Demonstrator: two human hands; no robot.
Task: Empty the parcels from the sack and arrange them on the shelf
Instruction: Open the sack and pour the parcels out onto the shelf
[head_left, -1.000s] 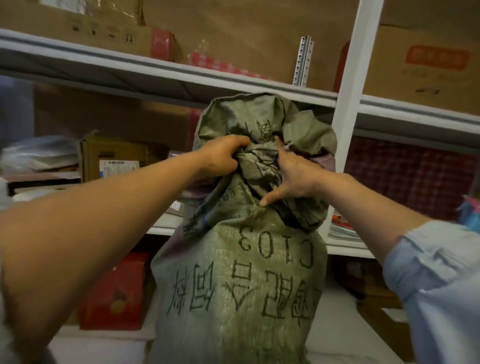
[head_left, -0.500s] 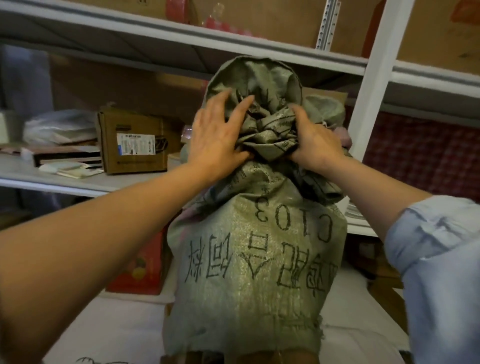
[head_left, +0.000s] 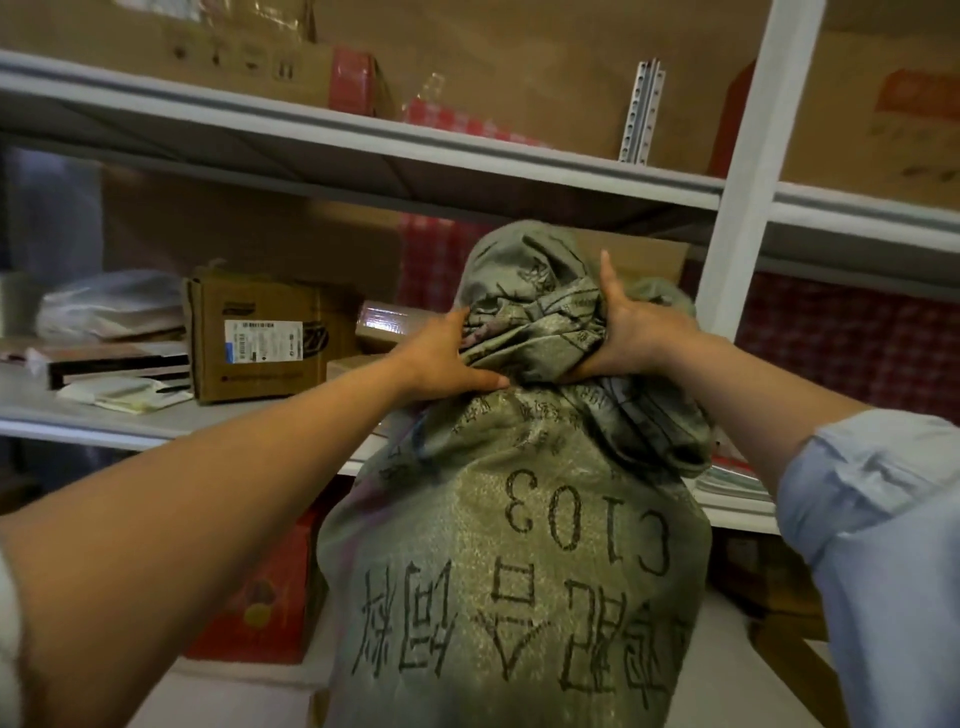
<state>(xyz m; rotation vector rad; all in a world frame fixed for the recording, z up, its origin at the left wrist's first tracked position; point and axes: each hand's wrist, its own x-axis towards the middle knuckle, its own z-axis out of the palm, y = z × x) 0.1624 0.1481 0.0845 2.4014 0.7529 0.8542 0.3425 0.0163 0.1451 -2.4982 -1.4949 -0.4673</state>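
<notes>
Shelf (head_left: 156, 421) behind; sack (head_left: 519, 545) upright, long axis vertical, bunched neck at 12 o'clock gripped between left hand (head_left: 441, 358) and right hand (head_left: 639, 332).

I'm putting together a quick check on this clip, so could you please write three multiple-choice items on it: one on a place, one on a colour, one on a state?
1. Where does the labelled box sit?
A. on the middle shelf, left of the sack
B. on the floor
C. on top of the sack

2. What colour is the sack?
A. bright red
B. grey-green
C. white

3. What is the state of the sack's mouth?
A. spread wide open
C. cut away
B. bunched shut, with both hands on it

Answers:
1 A: the box stands on the shelf to the sack's left.
2 B: the woven cloth is grey-green with dark print.
3 B: the left hand and right hand hold the gathered cloth from either side, and no parcels show.
</notes>
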